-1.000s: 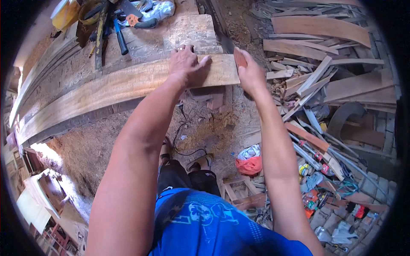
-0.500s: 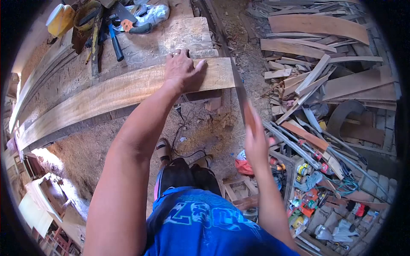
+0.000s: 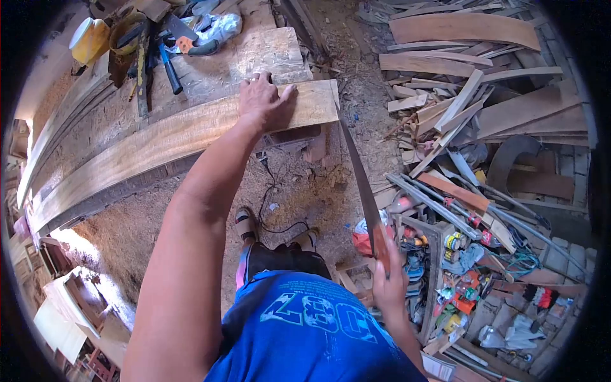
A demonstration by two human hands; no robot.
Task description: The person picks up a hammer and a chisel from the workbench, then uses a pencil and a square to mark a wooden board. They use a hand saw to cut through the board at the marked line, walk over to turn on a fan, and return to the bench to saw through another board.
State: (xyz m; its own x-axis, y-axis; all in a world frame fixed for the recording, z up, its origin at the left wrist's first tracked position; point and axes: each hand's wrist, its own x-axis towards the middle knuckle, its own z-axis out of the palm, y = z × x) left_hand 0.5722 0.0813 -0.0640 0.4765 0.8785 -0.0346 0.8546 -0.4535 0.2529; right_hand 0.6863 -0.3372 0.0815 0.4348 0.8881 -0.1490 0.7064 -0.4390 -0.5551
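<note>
My left hand [image 3: 259,102] lies on a long curved wooden board [image 3: 184,121], pressing near its right end, with the thumb spread from the other fingers. A ring shows on one finger. In my right hand [image 3: 388,277] is the wooden handle of a handsaw [image 3: 363,181], fingers wrapped round it. From there the long blade slants up and away, its far end right at the board's cut end. The board rests along the near edge of a wooden workbench [image 3: 219,70] and overhangs it at the right.
A hammer [image 3: 170,71], a saw with an orange and black handle [image 3: 198,48] and a yellow tub [image 3: 90,41] are on the bench. Wood offcuts [image 3: 455,111] lie heaped at the right, above a cluttered toolbox [image 3: 433,274]. A cable [image 3: 273,191] runs over the sawdust near my feet.
My right hand has drawn the handsaw back toward my body, so more of the blade shows below the board. My left hand stays at the same place on the board.
</note>
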